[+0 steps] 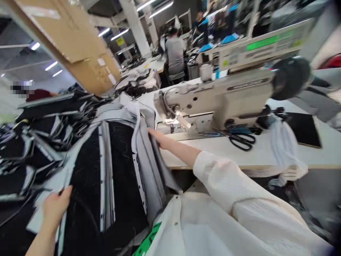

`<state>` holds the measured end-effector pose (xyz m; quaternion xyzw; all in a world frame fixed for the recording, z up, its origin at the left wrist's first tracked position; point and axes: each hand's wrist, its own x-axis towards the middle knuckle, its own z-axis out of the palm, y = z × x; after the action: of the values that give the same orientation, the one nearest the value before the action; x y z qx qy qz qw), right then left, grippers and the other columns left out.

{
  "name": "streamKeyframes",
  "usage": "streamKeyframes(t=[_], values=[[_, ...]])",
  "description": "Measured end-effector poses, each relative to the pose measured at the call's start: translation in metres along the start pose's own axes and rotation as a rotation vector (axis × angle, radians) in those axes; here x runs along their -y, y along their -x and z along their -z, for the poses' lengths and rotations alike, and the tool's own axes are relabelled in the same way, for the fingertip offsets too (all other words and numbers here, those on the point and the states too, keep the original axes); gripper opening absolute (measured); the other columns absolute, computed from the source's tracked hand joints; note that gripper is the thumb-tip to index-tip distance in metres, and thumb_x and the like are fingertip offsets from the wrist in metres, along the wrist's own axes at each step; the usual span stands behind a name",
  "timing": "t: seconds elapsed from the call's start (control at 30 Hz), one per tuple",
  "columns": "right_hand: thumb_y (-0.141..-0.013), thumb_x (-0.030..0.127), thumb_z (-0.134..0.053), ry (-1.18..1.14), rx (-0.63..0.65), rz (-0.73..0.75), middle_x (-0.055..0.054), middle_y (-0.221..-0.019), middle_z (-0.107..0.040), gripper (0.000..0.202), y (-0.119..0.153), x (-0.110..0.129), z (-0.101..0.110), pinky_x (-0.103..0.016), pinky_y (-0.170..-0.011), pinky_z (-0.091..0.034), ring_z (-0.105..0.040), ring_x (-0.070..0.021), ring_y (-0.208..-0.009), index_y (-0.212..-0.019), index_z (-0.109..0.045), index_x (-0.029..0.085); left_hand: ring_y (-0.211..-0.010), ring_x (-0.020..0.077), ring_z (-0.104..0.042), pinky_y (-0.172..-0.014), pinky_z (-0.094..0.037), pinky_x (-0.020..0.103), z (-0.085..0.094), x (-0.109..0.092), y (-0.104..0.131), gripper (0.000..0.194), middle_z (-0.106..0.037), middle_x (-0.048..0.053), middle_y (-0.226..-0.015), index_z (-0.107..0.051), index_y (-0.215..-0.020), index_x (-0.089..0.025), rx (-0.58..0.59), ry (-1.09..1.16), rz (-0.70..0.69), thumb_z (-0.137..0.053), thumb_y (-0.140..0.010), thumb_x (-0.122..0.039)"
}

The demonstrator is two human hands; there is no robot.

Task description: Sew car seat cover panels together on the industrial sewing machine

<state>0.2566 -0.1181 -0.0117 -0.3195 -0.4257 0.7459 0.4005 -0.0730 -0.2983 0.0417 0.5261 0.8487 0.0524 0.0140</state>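
Observation:
A large black and grey fabric piece [124, 170] with pale edge strips lies between my hands. At its lower left, my left hand [57, 204] is closed on its pale edge. My right hand [157, 138] reaches to the grey folds [145, 153] on its right side, just left of the sewing machine; its fingers are partly hidden by the cloth. The sewing machine [239, 96] stands on a white table [213, 153], its lamp lit near the needle.
Black scissors [242, 139] and a white cloth [286, 142] lie right of the machine. Piles of dark fabric pieces [53, 128] fill the left. A cardboard box [77, 46] rises at upper left. A person [175, 51] sits farther back.

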Motion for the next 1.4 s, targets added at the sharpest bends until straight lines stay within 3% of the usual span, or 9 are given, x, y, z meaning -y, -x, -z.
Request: streamKeyframes(t=[0.1,0.2,0.33,0.43,0.53,0.63,0.83,1.17,1.4], values=[[-0.097,0.051,-0.023,-0.1,0.011,-0.138,-0.001,-0.067,-0.064,0.053,-0.008,-0.029,0.039,-0.027,-0.076,-0.049,-0.062,-0.011,-0.065,-0.081,-0.055,0.011,-0.084,0.0348,-0.063,-0.07,-0.05,0.039,-0.019,0.03,-0.019,0.036,-0.054,0.003,-0.054,-0.048,-0.056,-0.02,0.044,-0.095,0.143,-0.041,-0.084,-0.041],[-0.097,0.048,-0.03,-0.184,0.04,-0.238,-0.004,-0.071,-0.067,0.045,-0.011,-0.047,0.058,-0.03,-0.076,-0.053,-0.065,-0.0138,-0.066,-0.084,-0.057,0.014,-0.103,0.0401,-0.058,-0.082,-0.048,0.045,-0.019,0.023,-0.036,0.038,-0.064,0.013,-0.089,-0.057,-0.077,-0.012,0.083,-0.183,0.16,-0.038,-0.083,-0.044],[-0.093,0.029,-0.047,-0.271,0.076,-0.322,-0.006,-0.083,-0.07,0.021,-0.013,-0.057,0.056,-0.03,-0.079,-0.055,-0.067,-0.0148,-0.074,-0.094,-0.062,0.014,-0.131,0.0499,-0.022,-0.101,-0.029,0.06,-0.009,-0.059,-0.036,0.064,-0.011,0.035,-0.144,-0.041,-0.122,0.008,-0.246,-0.254,-0.051,-0.04,-0.085,-0.044],[-0.091,0.027,-0.05,-0.318,0.062,-0.337,-0.006,-0.086,-0.071,0.019,-0.017,-0.06,0.052,-0.028,-0.079,-0.055,-0.067,-0.0144,-0.077,-0.097,-0.063,0.014,-0.135,0.0406,-0.02,-0.106,-0.021,0.055,-0.015,-0.148,-0.029,0.06,-0.022,0.022,-0.147,-0.036,-0.135,-0.008,-0.405,-0.146,-0.37,-0.048,-0.083,-0.036],[-0.085,0.03,-0.059,-0.347,0.01,-0.26,-0.004,-0.08,-0.07,0.016,-0.02,-0.063,0.05,-0.029,-0.072,-0.055,-0.066,-0.0157,-0.072,-0.093,-0.063,0.015,-0.109,0.0272,-0.052,-0.09,-0.041,0.039,-0.042,-0.218,-0.035,0.034,-0.057,0.009,-0.117,-0.056,-0.112,-0.02,-0.071,0.106,-0.66,-0.052,-0.082,-0.033],[-0.077,0.035,-0.068,-0.316,-0.082,-0.102,-0.001,-0.071,-0.067,0.02,-0.018,-0.064,0.046,-0.026,-0.061,-0.053,-0.062,-0.0146,-0.061,-0.082,-0.06,0.017,-0.068,0.0146,-0.055,-0.063,-0.043,0.027,-0.081,-0.249,-0.053,0.022,-0.057,0.0,-0.071,-0.056,-0.083,-0.019,0.365,0.431,-0.697,-0.051,-0.084,-0.04],[-0.081,0.058,-0.053,-0.298,-0.061,-0.122,-0.002,-0.056,-0.06,0.042,-0.006,-0.063,0.042,-0.03,-0.049,-0.05,-0.057,-0.0163,-0.049,-0.069,-0.056,0.017,-0.051,0.0094,-0.05,-0.045,-0.034,0.022,-0.133,-0.234,-0.068,0.037,-0.053,-0.001,-0.061,-0.051,-0.068,-0.016,0.802,0.901,-0.49,-0.06,-0.075,-0.051],[-0.073,0.069,-0.058,-0.1,-0.087,-0.083,-0.001,-0.054,-0.06,0.052,-0.005,-0.061,0.039,-0.025,-0.044,-0.047,-0.055,-0.0141,-0.046,-0.067,-0.057,0.017,-0.04,0.0041,-0.041,-0.038,-0.03,0.016,-0.123,-0.235,-0.059,0.034,-0.053,-0.003,-0.053,-0.053,-0.069,-0.014,0.815,1.066,-0.373,-0.064,-0.074,-0.046],[-0.078,0.066,-0.053,-0.322,0.062,-0.255,-0.003,-0.054,-0.061,0.049,-0.004,-0.066,0.036,-0.031,-0.053,-0.054,-0.062,-0.0198,-0.057,-0.075,-0.058,0.017,-0.042,0.0046,-0.046,-0.039,-0.036,0.014,-0.134,-0.23,-0.056,0.038,-0.049,-0.006,-0.053,-0.049,-0.067,-0.015,0.921,1.302,-0.281,-0.068,-0.071,-0.048]])
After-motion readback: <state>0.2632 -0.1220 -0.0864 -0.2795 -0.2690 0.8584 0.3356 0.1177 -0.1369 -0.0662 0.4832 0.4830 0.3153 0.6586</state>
